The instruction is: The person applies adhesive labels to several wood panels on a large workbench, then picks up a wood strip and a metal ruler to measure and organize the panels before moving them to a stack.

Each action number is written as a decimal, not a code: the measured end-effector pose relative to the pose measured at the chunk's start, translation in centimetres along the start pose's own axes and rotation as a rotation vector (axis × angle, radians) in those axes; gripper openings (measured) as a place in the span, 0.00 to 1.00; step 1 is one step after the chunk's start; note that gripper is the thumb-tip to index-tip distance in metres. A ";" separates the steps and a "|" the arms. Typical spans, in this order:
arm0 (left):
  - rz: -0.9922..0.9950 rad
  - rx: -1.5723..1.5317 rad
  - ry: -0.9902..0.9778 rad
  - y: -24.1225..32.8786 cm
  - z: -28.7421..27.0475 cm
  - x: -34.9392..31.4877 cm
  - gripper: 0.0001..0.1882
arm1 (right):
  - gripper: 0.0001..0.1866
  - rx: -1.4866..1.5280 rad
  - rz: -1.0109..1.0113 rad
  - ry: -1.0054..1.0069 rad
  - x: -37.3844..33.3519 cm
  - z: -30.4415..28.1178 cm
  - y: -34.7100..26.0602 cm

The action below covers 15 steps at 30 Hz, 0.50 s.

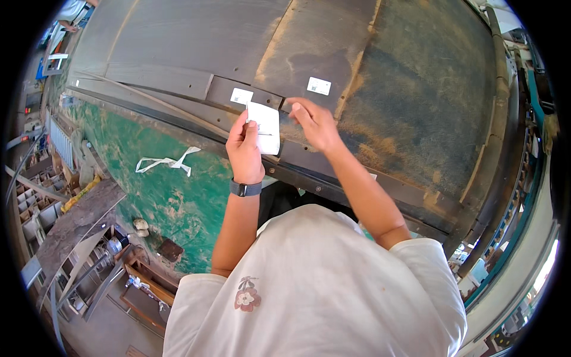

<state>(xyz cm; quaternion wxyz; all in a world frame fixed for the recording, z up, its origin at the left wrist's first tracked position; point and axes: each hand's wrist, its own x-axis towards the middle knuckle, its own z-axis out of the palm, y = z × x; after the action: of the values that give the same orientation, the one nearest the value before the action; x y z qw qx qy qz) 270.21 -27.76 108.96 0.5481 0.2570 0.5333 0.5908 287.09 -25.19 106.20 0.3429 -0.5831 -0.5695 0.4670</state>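
Observation:
My left hand (245,152) grips a white sheaf of paper, perhaps a stack of labels (266,132), with the thumb lying across its face. A dark watch is on that wrist. To its right, my right hand (316,126) hovers over the dark surface with loosely bent fingers slightly apart, and nothing shows between them. One small white label (241,96) lies just beyond the sheaf on a narrow dark strip. Another white label (319,85) lies flat on the dark sheet, a little beyond my right hand.
The large dark, dusty surface (425,77) reaches away before me, its near edge a metal rail (318,188). A white strip (168,160) lies on the green floor at left. Tools and wooden boxes (148,279) stand lower left. Another person (70,24) is at the far left.

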 end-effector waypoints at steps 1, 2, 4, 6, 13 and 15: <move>-0.024 -0.026 -0.009 -0.3 0.0 0.1 0.14 | 0.20 0.200 0.066 -0.043 0.0 0.1 -1.8; -0.042 -0.049 -0.020 -0.3 0.3 0.3 0.14 | 0.19 0.405 0.125 -0.086 0.1 0.3 -3.0; -0.256 -0.189 -0.070 0.4 1.2 -0.2 0.11 | 0.22 0.431 0.109 -0.167 0.1 0.8 -3.6; -0.438 -0.177 -0.051 -1.4 -0.6 0.0 0.09 | 0.18 0.136 0.064 -0.018 1.1 0.2 -4.2; -0.320 -0.053 -0.067 0.7 -6.4 1.2 0.12 | 0.09 -0.294 -0.640 -0.280 3.6 5.7 -5.3; -0.301 -0.009 -0.050 2.8 -9.5 2.1 0.13 | 0.08 -0.200 -0.574 -0.403 6.3 8.6 -5.3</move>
<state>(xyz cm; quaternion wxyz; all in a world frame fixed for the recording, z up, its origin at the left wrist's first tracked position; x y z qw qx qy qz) 260.16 -28.66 108.07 0.6448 0.1862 0.5494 0.4978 276.68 -19.48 107.31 0.2821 -0.3266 -0.8090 0.3991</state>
